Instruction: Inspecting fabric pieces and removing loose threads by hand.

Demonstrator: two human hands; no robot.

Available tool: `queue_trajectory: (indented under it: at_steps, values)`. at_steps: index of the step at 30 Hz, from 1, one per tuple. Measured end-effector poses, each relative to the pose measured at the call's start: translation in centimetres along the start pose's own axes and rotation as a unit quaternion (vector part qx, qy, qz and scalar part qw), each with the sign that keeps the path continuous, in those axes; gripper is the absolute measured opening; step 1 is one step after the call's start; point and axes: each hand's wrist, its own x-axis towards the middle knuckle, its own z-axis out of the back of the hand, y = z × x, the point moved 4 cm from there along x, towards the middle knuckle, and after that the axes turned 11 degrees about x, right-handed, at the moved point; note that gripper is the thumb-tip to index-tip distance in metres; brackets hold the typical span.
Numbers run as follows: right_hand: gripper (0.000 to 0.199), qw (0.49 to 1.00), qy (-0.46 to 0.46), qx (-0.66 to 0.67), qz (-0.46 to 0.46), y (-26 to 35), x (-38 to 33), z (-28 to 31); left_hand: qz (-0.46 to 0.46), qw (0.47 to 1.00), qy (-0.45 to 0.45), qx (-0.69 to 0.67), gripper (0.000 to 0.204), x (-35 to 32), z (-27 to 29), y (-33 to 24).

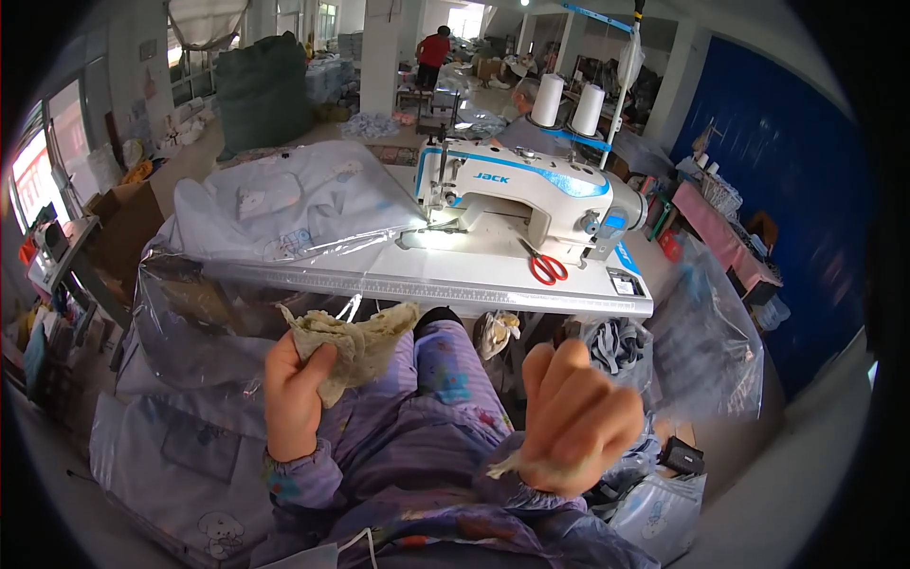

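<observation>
My left hand (292, 403) pinches a folded piece of thin flatbread (358, 349) between thumb and fingers, held above my lap in front of the table edge. The bread is pale with greenish-brown patches and a ragged edge. My right hand (580, 417) is raised to the right of my lap, its fingers curled inward. A small pale torn piece of flatbread (505, 466) pokes out from under that hand; the rest of it is hidden by the fingers. Ahead of both hands stands a white and blue sewing machine (517, 190) with its lamp lit.
Red-handled scissors (545, 264) lie on the white sewing table (455, 287). Grey printed fabric in clear plastic (284, 204) covers the table's left side and hangs down. Two white thread cones (567, 104) stand behind the machine. Plastic bags (701, 327) hang at right. A person in red (433, 55) stands far back.
</observation>
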Motion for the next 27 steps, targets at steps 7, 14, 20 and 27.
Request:
queue_trajectory:
  at_steps: [7, 14, 20, 27]
  values:
    - [0.010, 0.982, 0.083, -0.048, 0.160, 2.2, 2.4, -4.7, 0.009, 0.999, -0.003, 0.031, 0.023, -0.6, 0.0, -0.4]
    - [0.015, 0.979, -0.026, -0.114, 0.165, 3.4, 0.6, -6.5, 0.026, 0.998, 0.016, 0.058, 0.027, -0.6, -0.5, 0.1]
    - [0.015, 0.981, -0.108, -0.126, 0.103, 3.2, 0.9, -6.9, 0.024, 0.999, 0.003, -0.034, 0.033, 0.0, -1.3, 0.5]
    - [0.014, 0.981, 0.186, -0.043, 0.026, 0.1, 0.9, -5.1, 0.067, 0.976, -0.032, -0.202, 0.038, 1.0, -1.0, 1.1]
